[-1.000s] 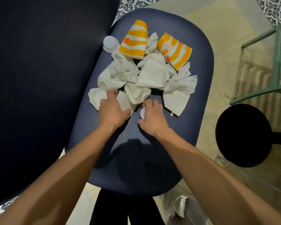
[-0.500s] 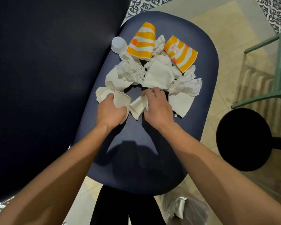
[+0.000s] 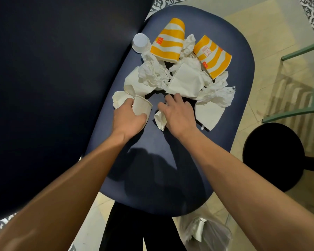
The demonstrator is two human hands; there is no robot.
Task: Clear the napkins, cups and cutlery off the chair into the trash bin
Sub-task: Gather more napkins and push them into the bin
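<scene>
Paper cup (image 3: pixel 142 108) is being gripped by the left hand (image 3: pixel 128 119) near the chair (image 3: pixel 240 73)'s left edge, while a crumpled napkin (image 3: pixel 160 120) is being clutched by the right hand (image 3: pixel 179 113), fingers curled; firm squeezing is being called for before lifting.

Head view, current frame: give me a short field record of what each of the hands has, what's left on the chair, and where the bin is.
left hand: grips a plain white paper cup
right hand: holds a crumpled napkin
chair: still holds two orange-striped cups, a small clear cup, a napkin pile and a plastic fork
trash bin: on the floor by the chair's near edge, lined, some paper inside
status: clearing unfinished
</scene>
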